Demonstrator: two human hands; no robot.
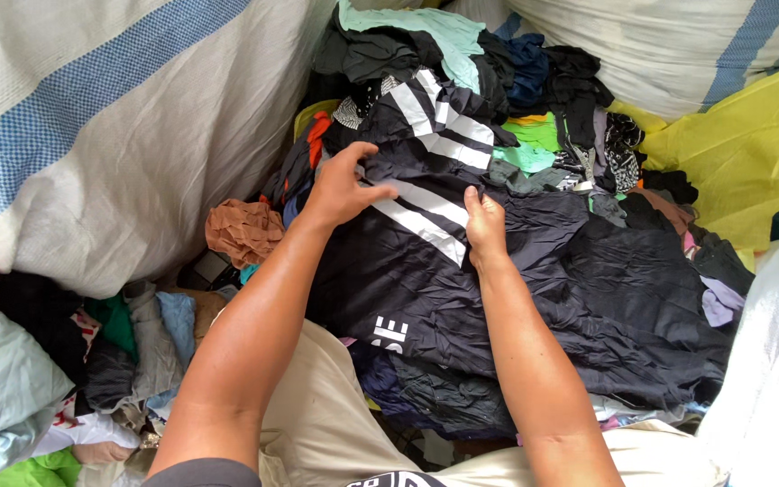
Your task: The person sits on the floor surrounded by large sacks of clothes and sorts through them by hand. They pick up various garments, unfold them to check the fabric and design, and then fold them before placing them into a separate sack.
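Note:
A dark navy jacket with white stripes (426,271) lies spread over a heap of clothes in front of me. My left hand (343,188) rests flat on its upper left part, fingers spread toward the stripes. My right hand (484,225) pinches a fold of the jacket's fabric right beside the white stripes. Both forearms reach in from the bottom of the view.
A large white woven sack with a blue stripe (110,126) fills the left. Another white sack (669,45) and a yellow sheet (750,153) sit at the right. Mixed garments, including an orange-brown cloth (243,230) and green pieces (534,135), surround the jacket.

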